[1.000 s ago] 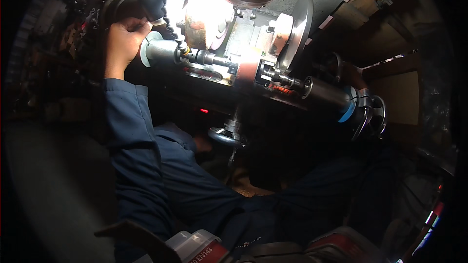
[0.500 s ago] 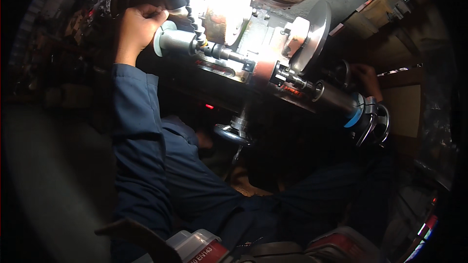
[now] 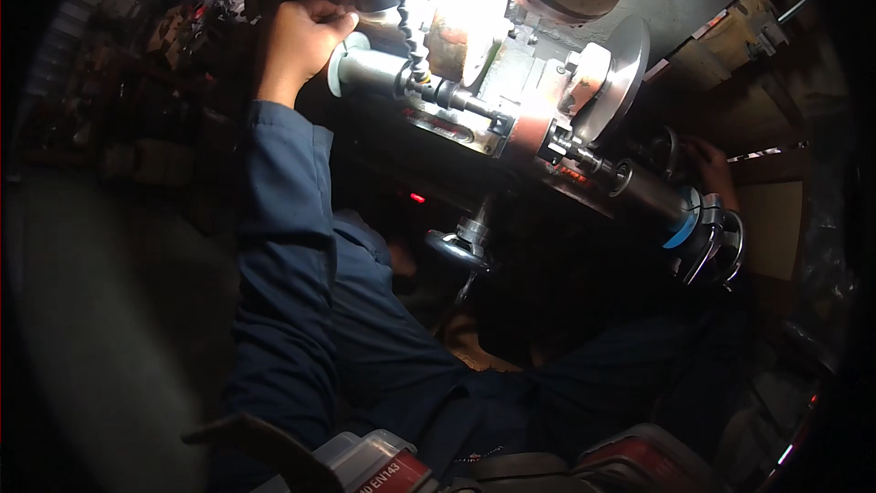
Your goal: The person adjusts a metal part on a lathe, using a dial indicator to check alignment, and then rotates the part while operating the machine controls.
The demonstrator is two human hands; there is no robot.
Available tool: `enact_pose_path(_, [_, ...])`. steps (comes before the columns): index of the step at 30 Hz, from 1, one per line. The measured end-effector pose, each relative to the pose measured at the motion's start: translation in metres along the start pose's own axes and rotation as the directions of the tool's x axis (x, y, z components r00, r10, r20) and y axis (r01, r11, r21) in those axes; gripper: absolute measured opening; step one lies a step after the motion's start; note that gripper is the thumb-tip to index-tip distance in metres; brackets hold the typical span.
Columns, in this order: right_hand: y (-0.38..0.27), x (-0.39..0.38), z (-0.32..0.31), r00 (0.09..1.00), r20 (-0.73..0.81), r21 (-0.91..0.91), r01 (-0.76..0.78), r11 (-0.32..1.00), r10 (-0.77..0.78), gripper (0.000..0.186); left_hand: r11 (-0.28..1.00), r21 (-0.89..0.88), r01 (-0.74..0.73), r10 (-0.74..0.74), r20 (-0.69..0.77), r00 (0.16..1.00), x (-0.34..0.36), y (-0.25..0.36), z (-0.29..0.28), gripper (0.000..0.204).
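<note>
My left hand (image 3: 306, 44) is closed, thumb and fingers pressed together, at the left end of a metal machine, just beside the pale flange of a grey cylinder (image 3: 370, 70). What the fingers pinch, if anything, cannot be made out. From that cylinder a thin steel shaft (image 3: 465, 100) runs to a reddish block (image 3: 531, 132) in the middle. Beyond the block is a dark metal cylinder (image 3: 652, 194) with a blue band (image 3: 684, 230). My right hand (image 3: 714, 169), dim and partly hidden, is behind the banded end, near a small dark wheel (image 3: 672, 151); its fingers do not show clearly.
A large thin disc (image 3: 625, 78) stands upright behind the block. Brightly lit, another wheel (image 3: 474, 18) sits behind the shaft, with a segmented hose (image 3: 411, 27) hanging before it. A chrome handwheel (image 3: 461, 246) juts out below, above my knees. Respirator filters (image 3: 388, 466) fill the lower edge.
The whole scene has shifted rightward in the picture as the head view turned. Both hands keep about the same places on the machine.
</note>
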State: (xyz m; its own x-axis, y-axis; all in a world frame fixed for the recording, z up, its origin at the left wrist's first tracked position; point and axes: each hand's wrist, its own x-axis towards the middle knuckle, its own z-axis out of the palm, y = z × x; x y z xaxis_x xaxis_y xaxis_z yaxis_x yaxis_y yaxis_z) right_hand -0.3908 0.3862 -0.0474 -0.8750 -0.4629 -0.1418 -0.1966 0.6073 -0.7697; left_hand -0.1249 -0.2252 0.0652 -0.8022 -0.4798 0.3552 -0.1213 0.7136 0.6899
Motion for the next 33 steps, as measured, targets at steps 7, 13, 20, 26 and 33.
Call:
enact_pose_path(7, [0.006,-0.102,-0.1,0.754,-0.654,0.141,0.042,0.989,0.061,0.042,0.98,-0.154,-0.128,0.113,-0.103,0.988,-0.008,-0.019,-0.008,0.025])
enact_pose_path(13, [-0.136,-0.219,0.016,0.338,-0.924,-0.186,0.012,0.982,-0.179,0.039,0.917,-0.261,-0.301,0.103,-0.574,0.812,-0.044,-0.024,-0.027,0.021])
enact_pose_path(20, [-0.083,-0.178,0.023,0.758,-0.598,-0.169,0.2,0.965,-0.262,0.049,0.905,0.129,-0.406,0.4,-0.583,0.707,-0.066,-0.055,-0.009,0.033])
enact_pose_path(26, [-0.1,-0.162,-0.01,0.871,-0.432,-0.082,-0.297,0.951,0.235,0.051,0.934,0.132,-0.331,0.354,-0.239,0.904,-0.045,-0.051,-0.004,0.041])
enact_pose_path(33, [-0.113,-0.163,0.015,0.811,-0.56,0.092,-0.14,0.986,0.168,0.047,0.936,0.03,-0.351,0.346,-0.263,0.901,-0.043,-0.048,-0.003,0.036])
